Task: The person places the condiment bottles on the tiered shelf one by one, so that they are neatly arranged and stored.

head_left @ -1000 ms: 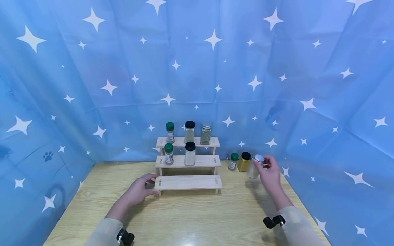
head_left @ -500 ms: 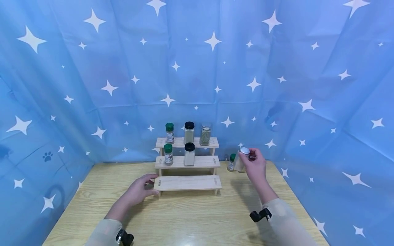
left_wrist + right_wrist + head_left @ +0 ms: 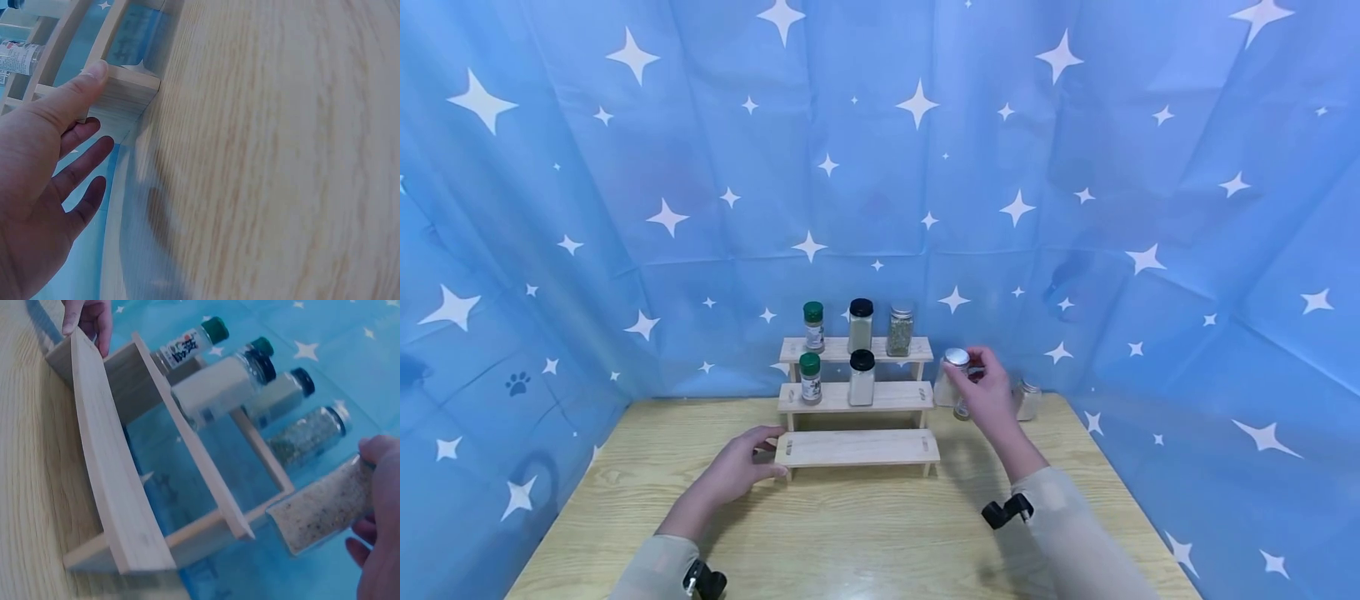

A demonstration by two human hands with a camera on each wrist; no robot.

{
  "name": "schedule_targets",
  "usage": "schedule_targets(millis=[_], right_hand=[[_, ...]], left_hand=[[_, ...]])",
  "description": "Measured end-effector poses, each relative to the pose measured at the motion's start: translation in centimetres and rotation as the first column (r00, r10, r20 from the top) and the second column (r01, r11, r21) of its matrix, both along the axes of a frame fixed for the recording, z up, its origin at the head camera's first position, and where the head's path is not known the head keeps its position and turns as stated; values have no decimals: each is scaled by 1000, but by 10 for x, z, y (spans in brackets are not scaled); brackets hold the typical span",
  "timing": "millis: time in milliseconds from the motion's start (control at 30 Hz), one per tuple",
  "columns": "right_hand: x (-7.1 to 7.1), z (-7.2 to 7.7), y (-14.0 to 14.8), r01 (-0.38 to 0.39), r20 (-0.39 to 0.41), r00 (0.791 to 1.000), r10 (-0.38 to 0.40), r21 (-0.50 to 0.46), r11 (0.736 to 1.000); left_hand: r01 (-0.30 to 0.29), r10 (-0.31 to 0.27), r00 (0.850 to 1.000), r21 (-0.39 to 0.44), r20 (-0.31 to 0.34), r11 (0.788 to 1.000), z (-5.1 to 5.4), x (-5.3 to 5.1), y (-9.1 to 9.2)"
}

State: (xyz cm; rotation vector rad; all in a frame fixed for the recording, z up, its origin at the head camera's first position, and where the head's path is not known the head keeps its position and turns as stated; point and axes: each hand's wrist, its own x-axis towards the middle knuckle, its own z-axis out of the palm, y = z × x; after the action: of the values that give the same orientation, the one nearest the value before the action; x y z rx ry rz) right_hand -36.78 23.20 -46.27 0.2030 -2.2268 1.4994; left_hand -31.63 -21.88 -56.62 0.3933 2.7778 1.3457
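Note:
My right hand point(image 3: 988, 396) grips a silver-lidded spice jar point(image 3: 322, 503) near its lid. Pale, speckled grains fill the jar, which is lifted beside the right end of the middle shelf, apart from it. My left hand point(image 3: 741, 467) pinches the left end of the three-tier wooden rack point(image 3: 857, 447) at its lowest shelf, thumb on top. On the middle shelf stand a green-capped jar point(image 3: 810, 379) and a black-capped jar point(image 3: 862, 379) of white contents. The top shelf bears a green-capped jar point(image 3: 814, 327), a black-capped jar point(image 3: 861, 327) and a silver-lidded herb jar point(image 3: 900, 332).
Behind my right hand, the base of a small jar point(image 3: 961, 411) shows, mostly hidden. Another light-lidded jar point(image 3: 1026, 400) stands to the right of the hand. A blue star-patterned curtain point(image 3: 880, 208) hangs behind the wooden table point(image 3: 850, 533).
My right hand has carried the silver-lidded jar left from the table's right side, past the other jars, to the rack's right end. The left hand has stayed on the rack.

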Motion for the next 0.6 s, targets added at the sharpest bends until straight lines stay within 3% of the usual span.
schedule_targets(millis=[233, 600], right_hand=[[-5, 3, -22, -82, -15, 997, 82, -21, 996], [-9, 2, -50, -97, -32, 995, 97, 16, 995]], left_hand=[[-4, 4, 1000, 4, -2, 1000, 1, 0, 0], [-6, 6, 1000, 0, 2, 1000, 2, 1, 1]])
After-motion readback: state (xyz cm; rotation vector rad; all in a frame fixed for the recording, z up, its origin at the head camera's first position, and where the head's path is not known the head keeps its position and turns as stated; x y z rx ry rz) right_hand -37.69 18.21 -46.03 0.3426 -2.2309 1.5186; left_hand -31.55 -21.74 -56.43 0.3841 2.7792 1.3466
